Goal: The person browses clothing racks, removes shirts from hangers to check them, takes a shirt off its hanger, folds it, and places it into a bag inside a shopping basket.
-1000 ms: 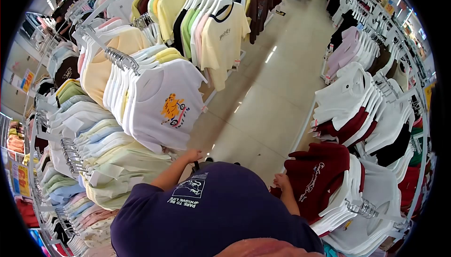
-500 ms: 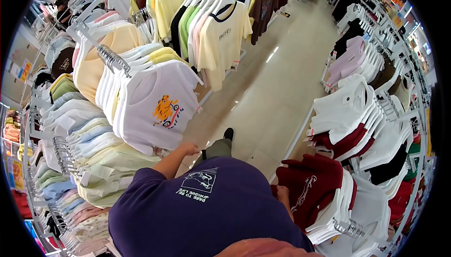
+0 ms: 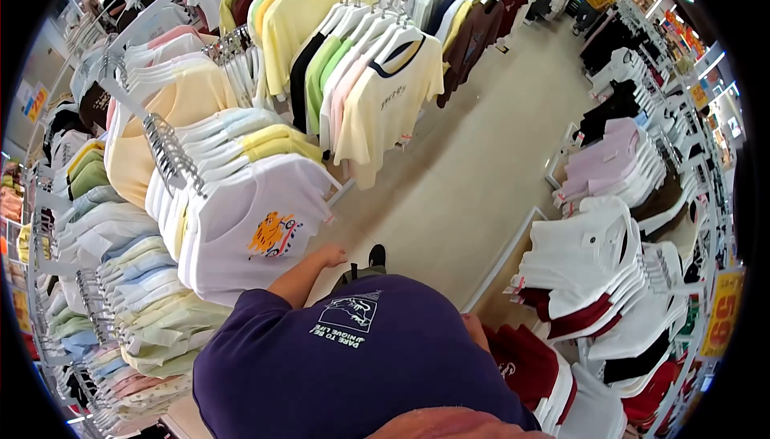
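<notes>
In a shop aisle [image 3: 481,142], a person in a purple T-shirt [image 3: 361,367] has the left hand [image 3: 327,257] low beside a hanging white shirt [image 3: 237,238]. The right hand [image 3: 475,331], partly hidden, is near a dark red shirt [image 3: 523,363] on the right; I cannot tell whether either hand's fingers are closed.

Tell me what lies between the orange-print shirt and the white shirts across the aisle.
From the orange-print shirt to the white shirts, the head view shows bare aisle floor, then a low white rail on the far side.
</notes>
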Demonstrator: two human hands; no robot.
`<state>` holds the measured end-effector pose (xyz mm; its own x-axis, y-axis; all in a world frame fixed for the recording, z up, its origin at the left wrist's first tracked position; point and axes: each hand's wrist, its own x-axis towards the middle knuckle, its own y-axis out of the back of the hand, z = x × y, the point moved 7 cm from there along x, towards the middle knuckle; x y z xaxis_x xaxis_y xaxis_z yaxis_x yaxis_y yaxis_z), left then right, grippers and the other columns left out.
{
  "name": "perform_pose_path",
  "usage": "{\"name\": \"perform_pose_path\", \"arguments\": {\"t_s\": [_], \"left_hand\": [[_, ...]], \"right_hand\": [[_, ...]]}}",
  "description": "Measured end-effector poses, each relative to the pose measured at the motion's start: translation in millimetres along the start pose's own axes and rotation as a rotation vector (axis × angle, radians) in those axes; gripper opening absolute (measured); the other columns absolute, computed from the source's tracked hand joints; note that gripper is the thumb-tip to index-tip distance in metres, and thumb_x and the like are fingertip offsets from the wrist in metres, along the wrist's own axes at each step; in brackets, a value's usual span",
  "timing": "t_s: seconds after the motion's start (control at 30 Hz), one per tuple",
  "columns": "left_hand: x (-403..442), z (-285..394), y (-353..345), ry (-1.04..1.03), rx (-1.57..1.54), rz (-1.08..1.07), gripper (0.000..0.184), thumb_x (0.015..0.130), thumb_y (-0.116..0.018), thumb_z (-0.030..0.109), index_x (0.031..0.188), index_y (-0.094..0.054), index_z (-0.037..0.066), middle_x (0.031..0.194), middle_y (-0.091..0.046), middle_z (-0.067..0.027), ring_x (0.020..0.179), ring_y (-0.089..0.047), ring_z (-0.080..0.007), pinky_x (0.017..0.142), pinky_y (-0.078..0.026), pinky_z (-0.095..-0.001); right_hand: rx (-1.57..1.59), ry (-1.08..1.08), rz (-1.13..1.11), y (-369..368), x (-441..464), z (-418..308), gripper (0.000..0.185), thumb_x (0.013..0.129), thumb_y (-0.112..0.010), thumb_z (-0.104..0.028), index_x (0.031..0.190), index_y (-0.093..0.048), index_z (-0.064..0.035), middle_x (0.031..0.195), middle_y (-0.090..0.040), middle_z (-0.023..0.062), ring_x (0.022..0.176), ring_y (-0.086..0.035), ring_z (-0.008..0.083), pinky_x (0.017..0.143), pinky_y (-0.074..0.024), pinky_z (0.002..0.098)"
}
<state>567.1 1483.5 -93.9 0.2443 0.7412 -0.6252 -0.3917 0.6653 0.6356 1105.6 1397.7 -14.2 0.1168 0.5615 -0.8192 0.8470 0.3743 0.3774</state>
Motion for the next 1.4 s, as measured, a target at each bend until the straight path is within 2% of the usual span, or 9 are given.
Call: {"name": "perform_pose_path", "arguments": {"t_s": [0.2,0.3,0.7,0.83,1.03,1.13,1.23,1.33,1.4], "left_hand": [[43,-35,33,-0.080,0.087,0.081,0.045,0.086,-0.062,0.046,0.104,-0.072,0.007,0.108,-0.071,-0.0203,0.104,-0.065,-0.0403,0.091,-0.051,-0.0482],[45,-42,65,0.018,-0.041,0.118,0.045,0.086,-0.062,0.046,0.104,-0.072,0.006,0.106,-0.071,-0.0207,0.102,-0.066,-0.0398,0.090,-0.052,-0.0476],[32,-77,65,0.273,-0.274,0.129,0.058,0.085,-0.064,0.052,0.123,-0.068,0.008,0.123,-0.067,-0.0213,0.117,-0.062,-0.0382,0.101,-0.048,-0.0422],[24,-85,56,0.374,-0.302,0.113,0.059,0.085,-0.064,0.052,0.123,-0.068,0.007,0.125,-0.066,-0.0214,0.118,-0.061,-0.0381,0.102,-0.047,-0.0424],[30,-81,57,0.512,-0.422,0.261,0.059,0.086,-0.063,0.052,0.123,-0.068,0.006,0.127,-0.065,-0.0220,0.120,-0.060,-0.0379,0.104,-0.046,-0.0417],[36,-56,81,0.596,-0.513,0.412,0.062,0.086,-0.061,0.052,0.123,-0.067,0.003,0.129,-0.064,-0.0223,0.121,-0.060,-0.0377,0.103,-0.048,-0.0423],[46,-19,108,0.789,-0.585,0.319,0.063,0.085,-0.066,0.047,0.127,-0.064,0.001,0.125,-0.065,-0.0244,0.119,-0.061,-0.0371,0.097,-0.051,-0.0434],[51,31,151,0.752,-0.808,0.999,0.061,0.082,-0.074,0.036,0.129,-0.062,0.001,0.117,-0.069,-0.0216,0.113,-0.064,-0.0342,0.090,-0.054,-0.0438],[71,34,155,0.817,-0.986,0.860,0.059,0.081,-0.078,0.024,0.132,-0.059,0.001,0.115,-0.070,-0.0167,0.112,-0.064,-0.0297,0.091,-0.052,-0.0413]], "right_hand": [[0.069,-0.005,-0.030,36,121,-32,0.045,0.091,-0.067,-0.035,0.119,-0.068,-0.0001,0.092,-0.070,0.0083,0.074,-0.067,0.0201,0.060,-0.0516,0.0329],[-0.067,0.063,-0.028,43,124,-105,0.044,0.090,-0.067,-0.035,0.116,-0.069,0.0008,0.086,-0.071,0.0092,0.071,-0.068,0.0199,0.059,-0.0523,0.0325],[-0.317,0.356,-0.114,28,196,-305,0.039,0.093,-0.065,-0.030,0.118,-0.068,0.0002,0.086,-0.071,0.0082,0.072,-0.068,0.0169,0.059,-0.0519,0.0306],[-0.312,0.680,-0.092,30,213,-405,0.039,0.094,-0.065,-0.027,0.120,-0.067,0.0014,0.085,-0.070,0.0069,0.074,-0.066,0.0135,0.069,-0.0519,0.0292],[-0.038,1.163,0.029,51,181,-617,0.047,0.090,-0.072,-0.021,0.132,-0.059,-0.0038,0.108,-0.068,0.0118,0.088,-0.065,0.0205,0.079,-0.0528,0.0339],[0.008,1.300,0.033,68,143,-717,0.048,0.088,-0.072,-0.014,0.133,-0.056,-0.0042,0.125,-0.060,0.0135,0.107,-0.060,0.0229,0.088,-0.0510,0.0351],[0.006,1.491,0.051,86,99,-791,0.050,0.087,-0.072,-0.009,0.134,-0.055,-0.0041,0.131,-0.057,0.0132,0.119,-0.056,0.0260,0.097,-0.0482,0.0368],[-0.036,1.626,0.015,91,87,-829,0.052,0.081,-0.075,-0.011,0.130,-0.058,-0.0062,0.131,-0.057,0.0138,0.121,-0.054,0.0339,0.103,-0.0439,0.0408],[-0.076,1.616,-0.057,88,94,-839,0.050,0.081,-0.076,-0.012,0.128,-0.060,-0.0063,0.129,-0.057,0.0137,0.120,-0.054,0.0338,0.102,-0.0442,0.0403]]}}
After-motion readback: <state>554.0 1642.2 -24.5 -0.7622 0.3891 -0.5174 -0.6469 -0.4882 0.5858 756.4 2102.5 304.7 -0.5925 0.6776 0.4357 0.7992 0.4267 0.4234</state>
